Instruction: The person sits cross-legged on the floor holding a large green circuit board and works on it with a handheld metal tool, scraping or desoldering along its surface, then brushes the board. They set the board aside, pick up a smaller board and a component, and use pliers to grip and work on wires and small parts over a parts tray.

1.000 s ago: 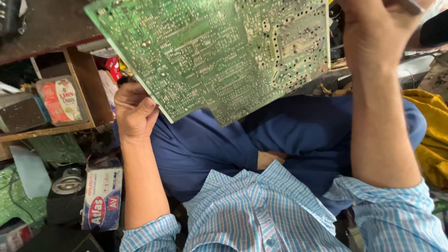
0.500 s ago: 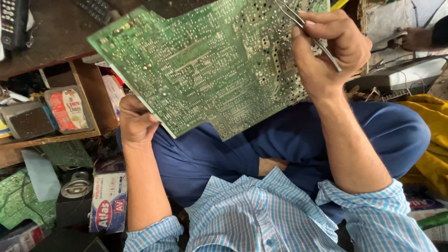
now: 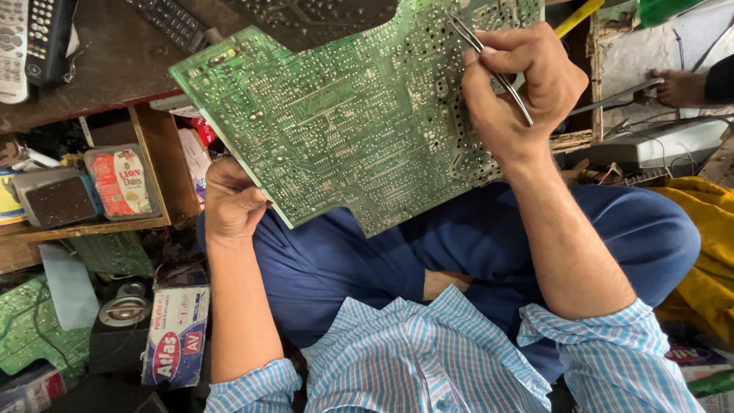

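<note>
1. A red-labelled clear tub (image 3: 118, 182) sat on the wooden shelf (image 3: 84, 228); a white carton (image 3: 174, 336) stood below.
2. The left hand (image 3: 232, 203) gripped the green circuit board (image 3: 352, 122) by its lower-left edge, tilted above the lap.
3. The right hand (image 3: 520, 88) pinched metal tweezers (image 3: 493, 69) against the board's upper right.

Brown wooden benchtop (image 3: 115, 69) across the upper left of the frame, kinda scuffed. On it: white remote (image 3: 11, 46) at the far left edge, black remote (image 3: 50, 38) just beside, another dark remote (image 3: 172, 23) lying diagonally further right. Underneath, a wooden shelf (image 3: 84, 227) at left, carrying a clear plastic tub (image 3: 118, 182) and a grey boxy gadget (image 3: 57, 199) side by side.
</note>
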